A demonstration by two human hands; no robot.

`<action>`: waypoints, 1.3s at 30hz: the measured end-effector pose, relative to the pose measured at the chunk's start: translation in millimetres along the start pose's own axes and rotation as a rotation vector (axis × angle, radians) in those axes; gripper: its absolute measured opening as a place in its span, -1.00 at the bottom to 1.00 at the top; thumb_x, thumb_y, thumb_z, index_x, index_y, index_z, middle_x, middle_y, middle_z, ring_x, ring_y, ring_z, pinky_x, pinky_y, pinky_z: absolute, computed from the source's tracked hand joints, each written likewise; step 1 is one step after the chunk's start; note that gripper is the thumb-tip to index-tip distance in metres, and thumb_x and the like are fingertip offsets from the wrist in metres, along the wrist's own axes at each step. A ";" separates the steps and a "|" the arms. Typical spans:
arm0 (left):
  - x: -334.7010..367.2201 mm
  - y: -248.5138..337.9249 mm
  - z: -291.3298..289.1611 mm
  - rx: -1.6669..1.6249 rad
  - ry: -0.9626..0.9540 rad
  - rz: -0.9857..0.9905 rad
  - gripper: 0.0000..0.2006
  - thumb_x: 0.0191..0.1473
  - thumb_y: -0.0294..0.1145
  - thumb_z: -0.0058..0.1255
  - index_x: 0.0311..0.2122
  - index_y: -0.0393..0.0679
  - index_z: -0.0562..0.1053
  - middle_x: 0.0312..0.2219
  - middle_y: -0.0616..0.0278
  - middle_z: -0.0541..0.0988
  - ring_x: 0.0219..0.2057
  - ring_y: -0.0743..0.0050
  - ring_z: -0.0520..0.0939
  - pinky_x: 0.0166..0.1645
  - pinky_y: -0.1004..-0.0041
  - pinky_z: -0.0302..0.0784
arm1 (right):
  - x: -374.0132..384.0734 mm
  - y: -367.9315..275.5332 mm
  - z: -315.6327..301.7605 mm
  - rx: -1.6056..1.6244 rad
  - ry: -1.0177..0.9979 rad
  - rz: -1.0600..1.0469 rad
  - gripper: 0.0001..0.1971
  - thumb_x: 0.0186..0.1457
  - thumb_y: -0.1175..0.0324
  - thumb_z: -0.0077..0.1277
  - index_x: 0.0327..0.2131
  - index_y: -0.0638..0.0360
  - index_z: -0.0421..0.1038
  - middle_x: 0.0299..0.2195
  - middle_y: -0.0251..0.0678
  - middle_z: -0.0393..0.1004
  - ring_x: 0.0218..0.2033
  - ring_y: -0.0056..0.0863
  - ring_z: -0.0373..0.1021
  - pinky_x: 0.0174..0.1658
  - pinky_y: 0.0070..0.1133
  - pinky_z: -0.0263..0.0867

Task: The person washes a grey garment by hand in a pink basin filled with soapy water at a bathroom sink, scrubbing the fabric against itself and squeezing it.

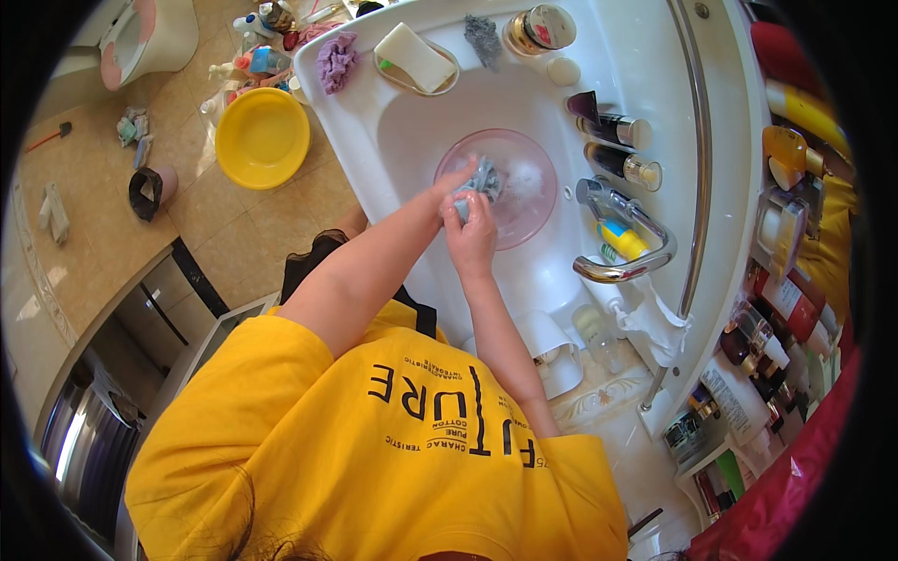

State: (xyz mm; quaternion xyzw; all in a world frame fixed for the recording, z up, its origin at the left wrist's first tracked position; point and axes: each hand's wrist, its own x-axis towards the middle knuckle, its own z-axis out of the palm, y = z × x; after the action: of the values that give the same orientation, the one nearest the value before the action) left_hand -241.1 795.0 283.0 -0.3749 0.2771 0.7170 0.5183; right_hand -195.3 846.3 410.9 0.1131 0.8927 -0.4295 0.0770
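Note:
Both my hands are closed on a wet grey-blue cloth, bunched up above a translucent pink basin that stands in the white sink. My left hand grips the cloth from the far left side. Just nearer to me, my right hand has its fingers wrapped round the lower part of the same cloth. White suds float in the basin beside the cloth. Part of the cloth is hidden inside my fingers.
On the sink's rim lie a purple scrunched cloth, a soap bar in a dish, a grey mesh scrubber and dark bottles. The curved faucet juts in at right. A yellow basin sits at left.

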 end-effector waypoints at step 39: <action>-18.9 3.5 21.0 -0.073 0.026 -0.064 -0.43 -0.05 0.24 -0.47 -0.20 -0.04 0.31 -0.29 0.23 0.41 -0.31 0.31 0.44 -0.23 0.26 0.35 | 23.3 43.1 -6.7 0.147 -0.051 0.095 -0.72 -0.13 0.22 -0.01 -0.45 0.27 0.33 -0.48 -0.15 0.39 -0.42 -0.26 0.34 -0.37 -0.49 0.23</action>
State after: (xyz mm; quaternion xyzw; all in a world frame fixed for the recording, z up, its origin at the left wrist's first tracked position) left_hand -246.2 800.2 310.5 -0.4117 0.2452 0.7047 0.5233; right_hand -206.5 880.8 377.3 0.1499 0.8501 -0.4924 0.1114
